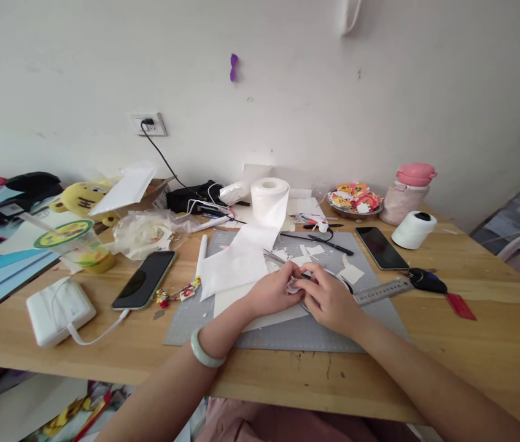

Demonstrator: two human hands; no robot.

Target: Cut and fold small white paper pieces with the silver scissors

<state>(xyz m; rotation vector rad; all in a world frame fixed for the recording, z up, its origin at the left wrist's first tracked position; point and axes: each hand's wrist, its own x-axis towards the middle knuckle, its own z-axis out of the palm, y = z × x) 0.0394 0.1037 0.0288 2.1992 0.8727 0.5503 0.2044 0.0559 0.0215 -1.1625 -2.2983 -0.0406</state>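
Note:
My left hand (274,290) and my right hand (331,301) meet over the grey cutting mat (333,341), fingers closed and fingertips together. Pinched between them is a small white piece of paper (293,285), mostly hidden by the fingers. Under the hands lies a sheet of off-white paper (278,318). A steel ruler (382,291) reaches out to the right of my right hand. To the left, a strip of white tissue (232,270) runs down from an upright tissue roll (266,202). Paper scraps (350,271) are scattered beyond my hands.
At the left are a phone (144,281), a white power bank (60,311) and a drink cup (75,245). A second phone (382,248), keys (426,280), a thread cone (414,230), a pink bottle (406,193) and a snack bowl (356,202) stand right and back.

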